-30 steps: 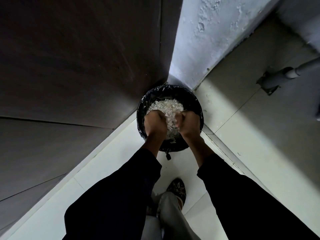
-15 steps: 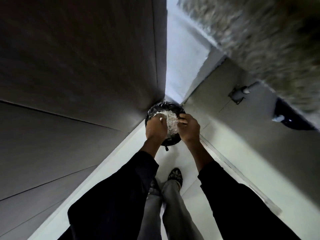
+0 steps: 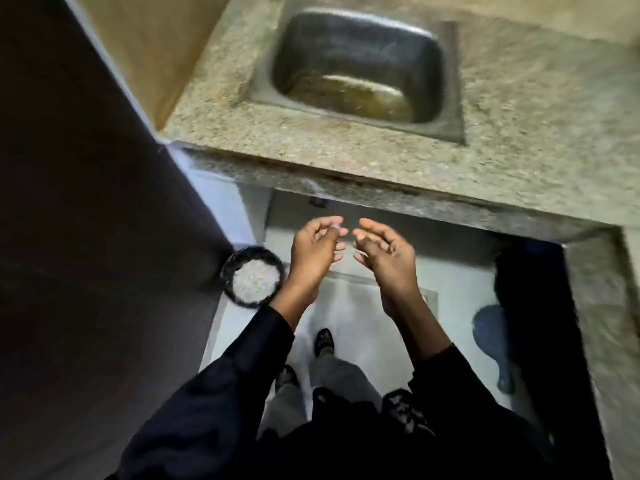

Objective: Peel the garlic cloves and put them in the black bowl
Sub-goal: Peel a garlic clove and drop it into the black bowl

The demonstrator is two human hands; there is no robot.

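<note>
Two hands hovering in front of the countertop edge, apart, nothing held: left hand and right hand, fingers loosely curled. Bin w/ garlic peels sitting on floor, lower left of left hand. Sink above.

Speckled grey-beige granite counter, mottled all over. Dull grey steel sink basin set in the counter, yellowish-brown stain across its bottom. Below the counter: round bin with glossy black liner, pale white-pink papery peels inside. Pale grey-white floor tiles. Black long sleeves, grey trousers, black patterned shoe. Dark brown panel left of the counter.
</note>
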